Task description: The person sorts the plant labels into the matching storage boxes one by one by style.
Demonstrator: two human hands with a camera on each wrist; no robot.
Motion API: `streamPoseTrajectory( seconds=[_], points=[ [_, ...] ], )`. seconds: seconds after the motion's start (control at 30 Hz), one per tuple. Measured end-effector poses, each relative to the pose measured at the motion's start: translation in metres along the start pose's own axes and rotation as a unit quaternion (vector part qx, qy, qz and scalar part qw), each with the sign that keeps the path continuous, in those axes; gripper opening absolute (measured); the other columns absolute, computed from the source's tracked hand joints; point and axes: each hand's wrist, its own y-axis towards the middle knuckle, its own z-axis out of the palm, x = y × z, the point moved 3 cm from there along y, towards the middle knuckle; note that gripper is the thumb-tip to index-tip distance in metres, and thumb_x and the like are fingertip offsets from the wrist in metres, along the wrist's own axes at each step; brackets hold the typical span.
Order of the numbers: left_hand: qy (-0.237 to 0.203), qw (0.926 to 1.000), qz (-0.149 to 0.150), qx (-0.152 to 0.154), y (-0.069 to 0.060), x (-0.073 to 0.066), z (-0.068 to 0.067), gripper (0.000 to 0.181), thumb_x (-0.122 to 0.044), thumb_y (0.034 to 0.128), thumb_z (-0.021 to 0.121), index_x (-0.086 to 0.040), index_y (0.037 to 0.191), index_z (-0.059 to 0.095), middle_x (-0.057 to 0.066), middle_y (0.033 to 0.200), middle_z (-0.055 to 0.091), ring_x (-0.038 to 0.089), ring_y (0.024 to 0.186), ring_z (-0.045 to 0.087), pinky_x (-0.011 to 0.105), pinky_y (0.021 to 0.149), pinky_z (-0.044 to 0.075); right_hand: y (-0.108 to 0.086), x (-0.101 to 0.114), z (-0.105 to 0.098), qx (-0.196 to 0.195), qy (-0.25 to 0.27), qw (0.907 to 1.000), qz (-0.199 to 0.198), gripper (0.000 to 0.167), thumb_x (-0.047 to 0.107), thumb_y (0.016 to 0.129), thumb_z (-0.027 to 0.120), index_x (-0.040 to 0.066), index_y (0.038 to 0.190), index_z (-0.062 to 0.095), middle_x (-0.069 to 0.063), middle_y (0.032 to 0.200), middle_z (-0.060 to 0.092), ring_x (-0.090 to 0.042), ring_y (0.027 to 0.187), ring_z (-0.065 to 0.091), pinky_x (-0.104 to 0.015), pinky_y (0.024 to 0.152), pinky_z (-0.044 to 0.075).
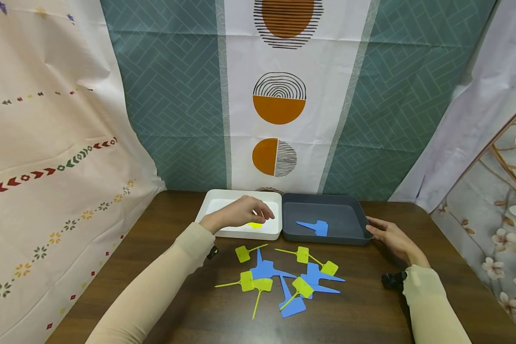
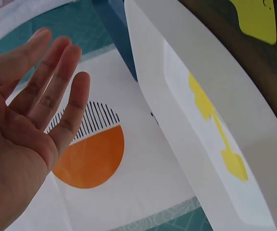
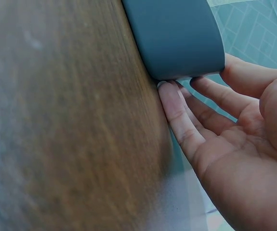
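Note:
My left hand [image 1: 245, 211] hovers over the white tray [image 1: 236, 233], fingers spread and holding nothing; the left wrist view shows its bare palm. Inside that tray lie yellow plant labels [image 2: 232, 163], partly hidden by the hand in the head view. My right hand [image 1: 391, 236] touches the right outer end of the dark grey tray [image 1: 322, 237], its fingertips against the wall and the thumb by the rim. One blue plant label [image 1: 320, 228] lies in the dark tray. Several yellow labels [image 1: 247, 281] and blue labels [image 1: 292, 307] lie scattered and overlapping in front of the trays.
The two trays stand side by side at the back of the brown wooden table [image 1: 348, 315]. Behind them hangs a patterned curtain [image 1: 189, 105]. A cream printed cloth [image 1: 60, 191] hangs at the left and a floral cloth [image 1: 499, 239] at the right.

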Motion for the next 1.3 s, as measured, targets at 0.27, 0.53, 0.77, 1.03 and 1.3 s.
streamPoseTrajectory(
  seconds=[0.27,0.53,0.77,1.03,1.3],
  points=[
    [0.001,0.9997,0.005,0.023,0.002,-0.008,0.014,0.022,-0.005,0.0996,0.069,-0.007,0.12,0.076,0.007,0.114,0.075,0.014,0.098,0.068,0.028,0.087,0.055,0.0,0.001,-0.001,0.002,-0.001,1.0,0.001,0.072,0.03,0.11,0.054,-0.008,0.161,0.022,-0.035,0.165,0.02,-0.028,0.143,0.043,-0.013,0.094,0.046],
    [-0.008,0.9987,-0.003,0.05,-0.008,-0.015,0.03,0.024,-0.002,0.0994,0.068,-0.007,0.121,0.076,0.006,0.115,0.075,0.014,0.099,0.067,0.03,0.09,0.054,0.003,-0.001,0.0,0.0,0.003,1.0,0.001,0.071,0.028,0.111,0.053,-0.01,0.16,0.021,-0.036,0.165,0.018,-0.05,0.149,0.023,-0.01,0.092,0.043],
    [-0.011,0.9968,-0.011,0.078,-0.019,-0.017,0.04,0.025,-0.002,0.0972,0.071,-0.006,0.122,0.076,0.005,0.113,0.076,0.011,0.095,0.067,0.026,0.084,0.055,0.001,-0.001,0.0,0.004,0.003,1.0,0.004,0.072,0.029,0.11,0.053,-0.009,0.161,0.02,-0.035,0.166,0.015,-0.051,0.15,0.022,-0.011,0.093,0.042],
    [0.005,0.9936,-0.025,0.11,-0.036,-0.011,0.047,0.027,-0.008,0.0951,0.076,-0.006,0.122,0.076,0.005,0.113,0.076,0.006,0.092,0.066,0.024,0.084,0.055,0.0,0.0,0.0,0.001,0.006,0.9999,0.012,0.073,0.031,0.11,0.054,-0.009,0.161,0.02,-0.034,0.166,0.016,-0.049,0.15,0.023,-0.012,0.094,0.042],
    [-0.004,0.9925,-0.024,0.12,-0.051,-0.003,0.053,0.027,-0.008,0.0941,0.077,-0.007,0.122,0.076,-0.002,0.103,0.075,0.006,0.088,0.063,0.024,0.08,0.055,0.0,-0.001,0.0,0.0,0.007,0.9999,0.011,0.072,0.031,0.11,0.054,-0.009,0.161,0.021,-0.034,0.166,0.016,-0.049,0.15,0.023,-0.011,0.093,0.042]
  ],
)
